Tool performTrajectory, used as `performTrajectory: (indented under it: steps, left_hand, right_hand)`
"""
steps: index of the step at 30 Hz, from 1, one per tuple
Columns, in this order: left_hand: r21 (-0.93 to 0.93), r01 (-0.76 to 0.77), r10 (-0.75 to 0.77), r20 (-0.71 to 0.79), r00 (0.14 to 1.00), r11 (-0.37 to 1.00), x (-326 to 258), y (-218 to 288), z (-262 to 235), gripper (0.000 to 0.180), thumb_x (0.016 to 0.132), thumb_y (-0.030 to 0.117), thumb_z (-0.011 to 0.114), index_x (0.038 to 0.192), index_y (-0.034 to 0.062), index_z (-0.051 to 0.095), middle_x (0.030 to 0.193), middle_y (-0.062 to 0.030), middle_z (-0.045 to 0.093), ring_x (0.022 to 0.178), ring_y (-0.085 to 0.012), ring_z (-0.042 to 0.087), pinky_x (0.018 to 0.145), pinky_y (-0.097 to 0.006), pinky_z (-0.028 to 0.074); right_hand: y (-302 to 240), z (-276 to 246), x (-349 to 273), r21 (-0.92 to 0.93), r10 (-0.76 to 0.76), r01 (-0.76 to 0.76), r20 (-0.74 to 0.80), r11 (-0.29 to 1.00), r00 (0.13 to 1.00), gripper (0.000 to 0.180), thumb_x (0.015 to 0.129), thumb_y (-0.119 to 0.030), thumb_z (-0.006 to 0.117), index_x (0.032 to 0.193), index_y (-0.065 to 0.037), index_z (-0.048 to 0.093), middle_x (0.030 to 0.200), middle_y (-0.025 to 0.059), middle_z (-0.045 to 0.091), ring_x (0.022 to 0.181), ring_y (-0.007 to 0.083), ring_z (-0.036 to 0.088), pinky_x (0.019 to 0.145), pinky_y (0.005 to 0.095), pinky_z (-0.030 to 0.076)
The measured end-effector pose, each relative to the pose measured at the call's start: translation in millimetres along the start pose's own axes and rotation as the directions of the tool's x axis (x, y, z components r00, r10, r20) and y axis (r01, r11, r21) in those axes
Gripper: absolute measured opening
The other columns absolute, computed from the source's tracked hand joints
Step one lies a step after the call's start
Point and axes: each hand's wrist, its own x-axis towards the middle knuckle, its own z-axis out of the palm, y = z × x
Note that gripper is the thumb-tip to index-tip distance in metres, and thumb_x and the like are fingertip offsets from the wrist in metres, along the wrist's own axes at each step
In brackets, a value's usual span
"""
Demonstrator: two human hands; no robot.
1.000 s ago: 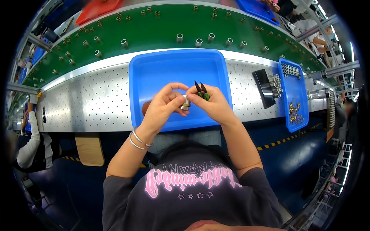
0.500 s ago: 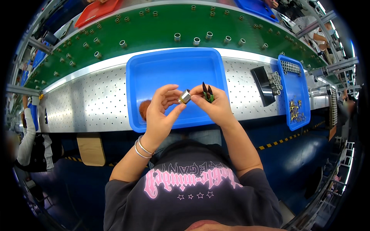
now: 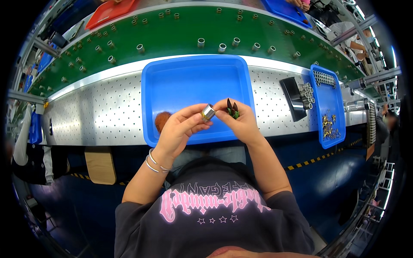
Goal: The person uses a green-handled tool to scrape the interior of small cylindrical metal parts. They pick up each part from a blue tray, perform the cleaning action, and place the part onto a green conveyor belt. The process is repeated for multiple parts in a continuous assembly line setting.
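Over the blue tray [image 3: 195,69], a short silver metal sleeve [image 3: 208,112] with a yellowish band at its lower end is held tilted between both hands. My left hand [image 3: 180,128] pinches its lower end with thumb and fingers. The thumb and forefinger of my right hand [image 3: 244,124] are at the sleeve's other side. Tucked in that same hand are small snips [image 3: 232,112] with two dark pointed tips and green near the grip; the rest is hidden by the fingers. A brown fuzzy lump [image 3: 161,120] lies in the tray, beside my left hand.
Beyond the tray runs a green conveyor belt [image 3: 172,36] with several upright metal sleeves. On the perforated metal table [image 3: 103,107], a black holder [image 3: 293,99] stands at right, beside stacked rings [image 3: 306,95]. Another blue tray [image 3: 329,96] holds rings and small brass-coloured parts [image 3: 329,128].
My left hand has turned and its fingers have curled in under the sleeve. The sleeve tilts slightly differently. Sleeves on the belt have shifted a little to the right.
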Motion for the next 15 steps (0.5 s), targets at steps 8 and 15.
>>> performTrajectory:
  steps: [8,15]
  left_hand:
    - [0.258,-0.247,0.268,-0.050,0.962,0.934,-1.8,-6.6,7.5,0.050,0.080,0.000,0.064,0.126,0.0015,0.045,0.107,-0.0093,0.056,0.100,-0.0160,0.056,0.086,-0.027,0.047]
    - [0.271,-0.266,0.290,-0.054,0.956,0.925,-4.4,-8.8,7.4,0.049,0.077,-0.002,0.066,0.123,0.0014,0.048,0.107,-0.0076,0.052,0.098,-0.0137,0.054,0.085,-0.026,0.047]
  right_hand:
    - [-16.0,8.7,2.1,-0.243,-0.014,-0.014,-0.113,0.970,0.993,0.022,0.074,-0.006,0.070,0.096,-0.006,0.065,0.070,-0.0022,0.054,0.053,0.0023,0.035,0.047,0.0196,0.029]
    - [-8.6,17.4,4.7,-0.279,-0.049,0.016,-0.110,0.960,0.993,0.022,0.073,-0.003,0.070,0.095,-0.003,0.067,0.073,-0.0032,0.055,0.054,0.0006,0.032,0.049,0.0168,0.027]
